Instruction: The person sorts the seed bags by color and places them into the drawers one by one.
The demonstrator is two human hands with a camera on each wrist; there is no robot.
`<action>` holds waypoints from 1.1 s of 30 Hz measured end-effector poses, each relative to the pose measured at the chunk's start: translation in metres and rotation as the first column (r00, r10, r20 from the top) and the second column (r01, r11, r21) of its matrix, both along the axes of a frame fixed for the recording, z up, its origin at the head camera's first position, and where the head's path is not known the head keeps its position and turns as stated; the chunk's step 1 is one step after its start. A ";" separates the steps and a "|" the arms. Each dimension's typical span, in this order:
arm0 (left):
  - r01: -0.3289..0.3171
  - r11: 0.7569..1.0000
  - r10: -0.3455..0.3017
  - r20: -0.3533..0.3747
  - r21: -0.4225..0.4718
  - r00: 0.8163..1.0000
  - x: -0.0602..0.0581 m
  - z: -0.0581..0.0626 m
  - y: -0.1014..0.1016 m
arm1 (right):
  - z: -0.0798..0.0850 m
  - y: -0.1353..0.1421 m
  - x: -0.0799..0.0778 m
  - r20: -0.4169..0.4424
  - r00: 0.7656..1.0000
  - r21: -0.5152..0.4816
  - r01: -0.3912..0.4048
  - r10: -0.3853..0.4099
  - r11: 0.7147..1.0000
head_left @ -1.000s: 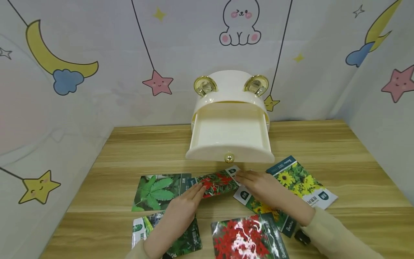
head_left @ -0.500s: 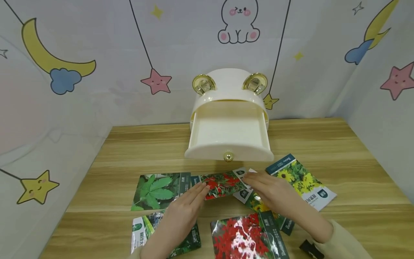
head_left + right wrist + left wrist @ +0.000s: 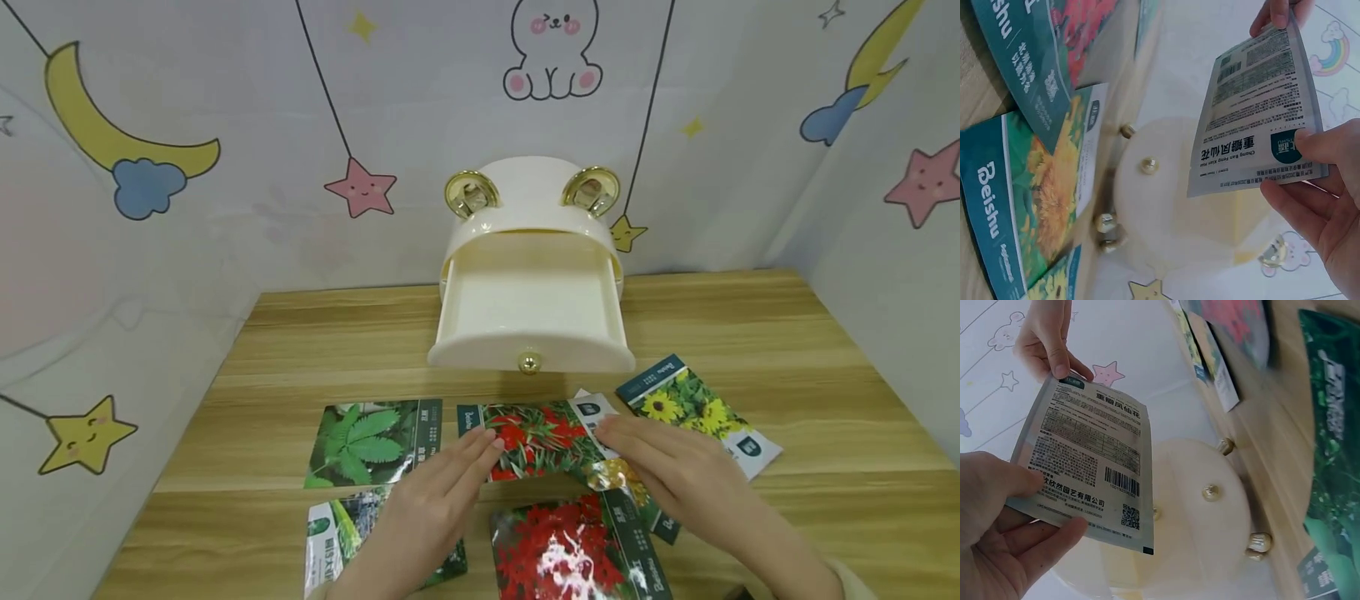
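Note:
Both hands hold a seed packet with red flowers on its front (image 3: 547, 437), lifted off the table before the pulled-out drawer. My left hand (image 3: 427, 504) pinches its left end between thumb and fingers, and my right hand (image 3: 678, 471) pinches the right end. Both wrist views show the printed back of the packet (image 3: 1088, 456), with a barcode and a table. On the table lie a green-leaf packet (image 3: 367, 446), a darker green packet (image 3: 330, 550), a glossy red-flower packet (image 3: 562, 550) and a yellow-flower packet (image 3: 697, 408). An orange-flower packet (image 3: 1054, 200) is partly hidden by my right hand in the head view.
Behind the packets stands a rounded white box (image 3: 536, 192) with gold ear-like fittings. Its drawer (image 3: 532, 304) is pulled out and holds nothing visible; a gold knob (image 3: 529, 362) sits on the front. Cartoon-printed cloth (image 3: 420, 100) surrounds the wooden table (image 3: 300, 350).
The held packet has shifted right and looks larger, with both hands moving along with it. It no longer overlaps the green-leaf packet in the head view. The drawer stays out.

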State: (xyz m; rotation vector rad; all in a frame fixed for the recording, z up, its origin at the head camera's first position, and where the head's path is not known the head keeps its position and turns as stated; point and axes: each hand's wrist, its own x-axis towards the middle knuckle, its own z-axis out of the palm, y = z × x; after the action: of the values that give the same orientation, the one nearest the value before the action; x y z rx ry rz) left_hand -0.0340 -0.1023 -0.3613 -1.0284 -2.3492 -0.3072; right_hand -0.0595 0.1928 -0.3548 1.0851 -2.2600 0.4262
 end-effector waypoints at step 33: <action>0.238 0.971 -0.184 -0.564 0.022 0.805 -0.014 0.084 0.013 | 0.075 0.003 0.017 -0.398 0.906 -0.187 -0.232 0.142 0.955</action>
State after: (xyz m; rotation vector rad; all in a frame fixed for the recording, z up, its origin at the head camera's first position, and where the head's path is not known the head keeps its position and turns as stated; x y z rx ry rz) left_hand -0.0478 -0.0897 -0.2774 -1.1529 -1.6802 -0.1615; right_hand -0.0421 0.1963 -0.2799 1.1556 -1.7265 0.4953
